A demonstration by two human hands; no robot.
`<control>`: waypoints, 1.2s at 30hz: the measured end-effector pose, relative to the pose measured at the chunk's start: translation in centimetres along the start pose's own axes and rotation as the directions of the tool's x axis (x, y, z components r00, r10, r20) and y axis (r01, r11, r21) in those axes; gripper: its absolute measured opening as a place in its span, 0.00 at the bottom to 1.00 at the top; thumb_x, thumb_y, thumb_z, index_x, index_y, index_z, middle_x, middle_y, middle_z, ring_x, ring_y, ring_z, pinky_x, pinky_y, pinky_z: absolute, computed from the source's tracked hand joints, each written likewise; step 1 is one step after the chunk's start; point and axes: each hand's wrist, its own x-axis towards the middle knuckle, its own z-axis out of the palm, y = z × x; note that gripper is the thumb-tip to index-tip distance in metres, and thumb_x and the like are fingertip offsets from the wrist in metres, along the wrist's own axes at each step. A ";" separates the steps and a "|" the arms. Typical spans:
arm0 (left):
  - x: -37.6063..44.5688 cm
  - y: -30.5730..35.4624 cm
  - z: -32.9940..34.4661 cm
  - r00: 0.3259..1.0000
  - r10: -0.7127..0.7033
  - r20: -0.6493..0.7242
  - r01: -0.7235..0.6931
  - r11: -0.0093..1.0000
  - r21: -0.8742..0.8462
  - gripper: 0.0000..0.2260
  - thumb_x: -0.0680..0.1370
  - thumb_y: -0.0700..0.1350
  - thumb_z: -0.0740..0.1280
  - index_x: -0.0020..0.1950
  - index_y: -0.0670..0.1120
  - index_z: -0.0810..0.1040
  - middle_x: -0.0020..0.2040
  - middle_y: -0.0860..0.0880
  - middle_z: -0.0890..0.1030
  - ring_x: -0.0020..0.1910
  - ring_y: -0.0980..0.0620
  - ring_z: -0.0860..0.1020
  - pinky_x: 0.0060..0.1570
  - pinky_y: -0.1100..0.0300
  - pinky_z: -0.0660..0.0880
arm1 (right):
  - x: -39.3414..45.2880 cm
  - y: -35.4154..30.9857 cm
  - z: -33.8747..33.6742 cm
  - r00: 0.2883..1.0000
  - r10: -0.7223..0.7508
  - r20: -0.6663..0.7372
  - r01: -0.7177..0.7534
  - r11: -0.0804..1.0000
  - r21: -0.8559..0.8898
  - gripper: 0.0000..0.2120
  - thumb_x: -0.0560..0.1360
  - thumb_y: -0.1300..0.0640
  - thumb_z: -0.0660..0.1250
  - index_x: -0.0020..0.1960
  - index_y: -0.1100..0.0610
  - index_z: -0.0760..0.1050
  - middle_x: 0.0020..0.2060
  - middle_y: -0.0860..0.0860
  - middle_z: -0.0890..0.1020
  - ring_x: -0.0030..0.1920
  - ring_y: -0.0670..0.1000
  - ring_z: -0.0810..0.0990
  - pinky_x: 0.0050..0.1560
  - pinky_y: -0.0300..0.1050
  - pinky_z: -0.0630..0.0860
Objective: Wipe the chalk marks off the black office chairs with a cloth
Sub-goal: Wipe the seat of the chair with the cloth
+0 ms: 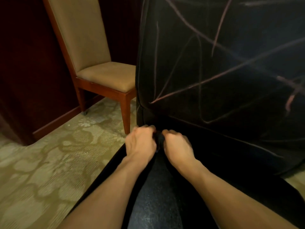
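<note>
Hands meet low at the centre of the head view: the left hand [140, 142] and right hand [177, 146], fingers curled, together grip a small dark cloth [159, 138] bunched between them. Just above rises the black office chair back [222, 63], crossed by pale chalk marks [214, 76]. A tan wooden chair [99, 70] stands left on patterned carpet [41, 162].

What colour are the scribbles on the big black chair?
Pale pinkish chalk lines on the black chair, in the head view.
</note>
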 end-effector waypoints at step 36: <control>-23.0 6.2 -7.3 0.957 0.259 0.130 -0.240 0.960 -0.142 0.09 0.80 0.53 0.65 0.59 0.57 0.76 0.55 0.56 0.73 0.52 0.54 0.76 0.47 0.60 0.71 | -26.8 3.5 -8.0 0.989 0.147 -0.029 -0.110 0.842 0.529 0.09 0.80 0.57 0.64 0.60 0.51 0.76 0.54 0.47 0.73 0.50 0.44 0.75 0.50 0.35 0.69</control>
